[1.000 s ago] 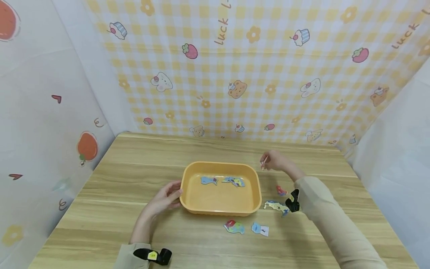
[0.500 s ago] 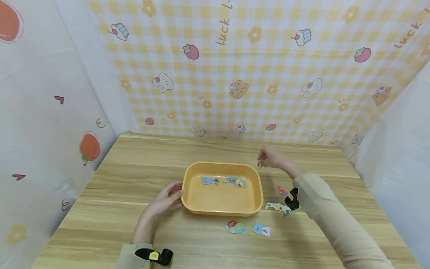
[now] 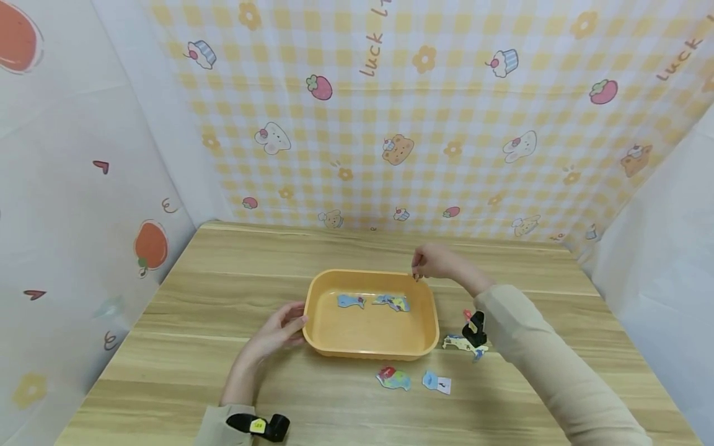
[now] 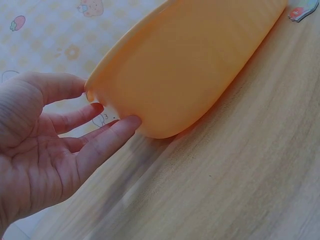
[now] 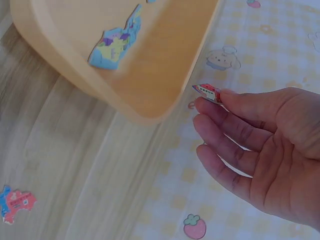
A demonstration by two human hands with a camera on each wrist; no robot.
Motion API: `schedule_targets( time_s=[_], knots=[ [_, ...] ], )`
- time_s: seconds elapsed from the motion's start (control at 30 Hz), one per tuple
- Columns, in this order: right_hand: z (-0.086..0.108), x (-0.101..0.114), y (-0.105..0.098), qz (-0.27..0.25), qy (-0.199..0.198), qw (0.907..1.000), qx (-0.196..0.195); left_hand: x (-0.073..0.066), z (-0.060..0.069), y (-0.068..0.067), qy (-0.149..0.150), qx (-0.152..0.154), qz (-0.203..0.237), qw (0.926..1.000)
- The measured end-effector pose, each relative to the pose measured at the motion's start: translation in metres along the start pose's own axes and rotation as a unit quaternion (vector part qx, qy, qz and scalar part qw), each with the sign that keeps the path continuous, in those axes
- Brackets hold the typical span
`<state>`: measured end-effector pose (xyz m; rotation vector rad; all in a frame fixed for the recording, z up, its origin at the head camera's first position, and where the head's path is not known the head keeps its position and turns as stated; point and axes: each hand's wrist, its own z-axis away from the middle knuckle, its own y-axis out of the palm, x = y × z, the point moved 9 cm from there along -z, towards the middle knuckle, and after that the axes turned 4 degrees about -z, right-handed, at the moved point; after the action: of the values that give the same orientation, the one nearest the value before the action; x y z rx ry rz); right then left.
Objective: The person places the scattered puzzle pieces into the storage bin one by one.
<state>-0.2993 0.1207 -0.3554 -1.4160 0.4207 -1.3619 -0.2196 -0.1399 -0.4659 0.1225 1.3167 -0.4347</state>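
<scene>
A yellow plastic tray [image 3: 370, 353] stands mid-table, with a blue puzzle piece [image 3: 350, 301] and a blue-yellow puzzle piece [image 3: 392, 302] lying inside. My left hand [image 3: 278, 328] touches its left end from outside; in the left wrist view the thumb [image 4: 112, 140] rests on the wall, the fingers fairly straight. Above the far right corner, my right hand [image 3: 436, 261] pinches a small red-and-white puzzle piece [image 5: 208, 92] between thumb and index finger. The right wrist view has the other fingers loosely bent, and this piece apart from the tray.
In front of the tray lie a red-green puzzle piece [image 3: 393, 378] and a blue-white one [image 3: 437, 382]. To its right are a cream-and-blue piece [image 3: 463, 344] and a red-blue piece [image 5: 19, 203], partly hidden by the right wrist's camera in the head view. A patterned cloth stands behind.
My right hand has moved left with the pinched puzzle piece, from beyond the tray's right side to over its far right corner. The left hand stays at the tray's left end.
</scene>
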Motion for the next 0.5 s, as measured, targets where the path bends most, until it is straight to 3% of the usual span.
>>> schedule_targets(
  time_s=[0.5],
  knots=[
    [-0.014,0.027,0.020,0.016,-0.016,0.9995,0.020,0.001,-0.001,-0.001,0.006,0.003,0.001,1.0000]
  ],
)
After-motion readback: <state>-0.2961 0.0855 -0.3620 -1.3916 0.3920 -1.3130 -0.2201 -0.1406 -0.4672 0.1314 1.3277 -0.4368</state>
